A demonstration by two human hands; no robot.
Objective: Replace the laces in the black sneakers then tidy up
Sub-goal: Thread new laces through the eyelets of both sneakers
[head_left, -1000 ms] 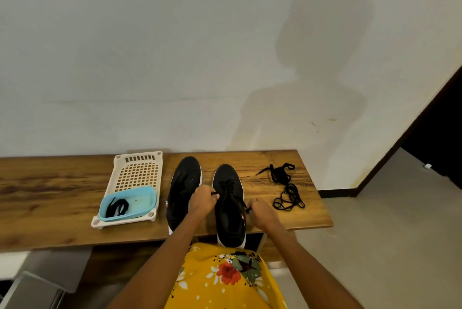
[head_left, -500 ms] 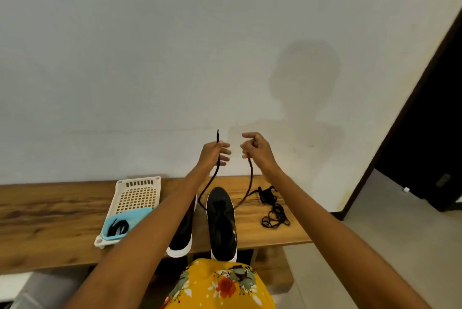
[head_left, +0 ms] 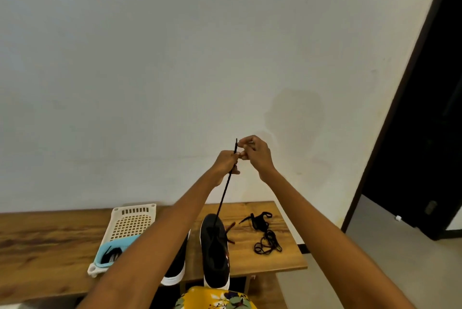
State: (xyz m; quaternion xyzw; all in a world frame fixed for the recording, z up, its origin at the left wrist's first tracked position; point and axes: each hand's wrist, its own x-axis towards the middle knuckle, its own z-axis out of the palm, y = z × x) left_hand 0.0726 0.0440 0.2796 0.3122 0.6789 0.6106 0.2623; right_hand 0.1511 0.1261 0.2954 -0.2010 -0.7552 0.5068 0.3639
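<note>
Both hands now meet, pinching one lace (head_left: 226,183) above two sneakers.

Left sneaker (head_left: 178,262) mostly hidden behind forearm; bowl (head_left: 108,248) contents unclear.

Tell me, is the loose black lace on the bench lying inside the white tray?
No, the loose lace lies on the bare bench, right of both sneakers.

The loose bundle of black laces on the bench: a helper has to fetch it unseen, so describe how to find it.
Start at the wooden bench against the wall and go to its right end. Right of the black sneaker being laced lies a loose bundle of black laces, directly on the wood. The other spare lace sits in a blue tub on the white tray.
</note>
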